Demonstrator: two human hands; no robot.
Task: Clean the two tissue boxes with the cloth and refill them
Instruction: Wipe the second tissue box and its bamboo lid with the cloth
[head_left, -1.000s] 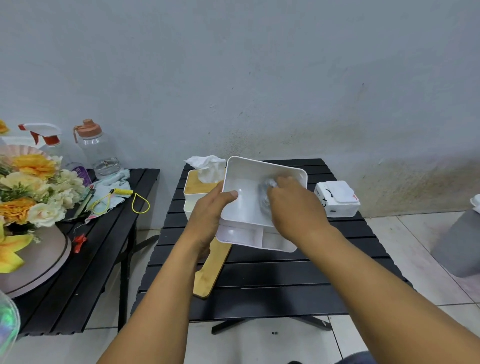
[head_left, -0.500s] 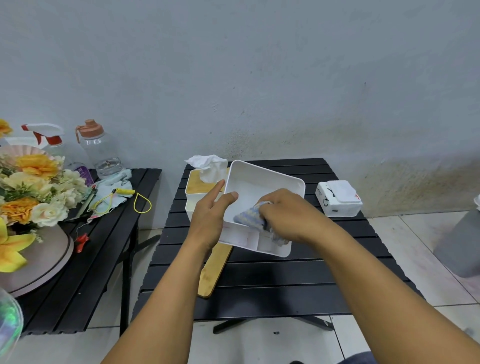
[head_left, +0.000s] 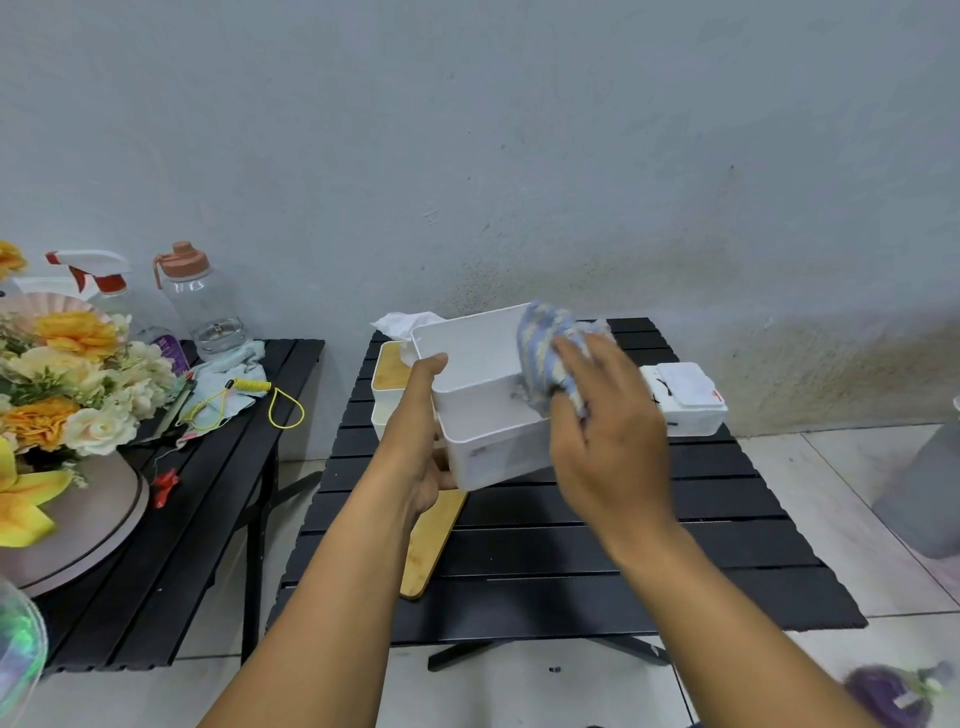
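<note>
My left hand (head_left: 418, 447) grips an open white tissue box (head_left: 483, 405) by its left wall, tilted above the black slatted table (head_left: 701, 525). My right hand (head_left: 605, 426) holds a blue-and-white cloth (head_left: 545, 353) against the box's right rim. Behind it stands a second white tissue box (head_left: 389, 389) with a bamboo lid and a tissue (head_left: 402, 325) sticking out. A loose bamboo lid (head_left: 431, 545) lies on the table below my left wrist.
A white tissue pack (head_left: 683, 397) sits at the table's right rear. The black side table (head_left: 171, 519) on the left carries flowers (head_left: 62, 379), a spray bottle (head_left: 98, 280), a clear water bottle (head_left: 200, 301) and a rag. A grey bin (head_left: 924, 493) stands right.
My right hand drew the cloth out of the box's inside and up onto its right rim. The box turned in my left hand so its side wall faces me.
</note>
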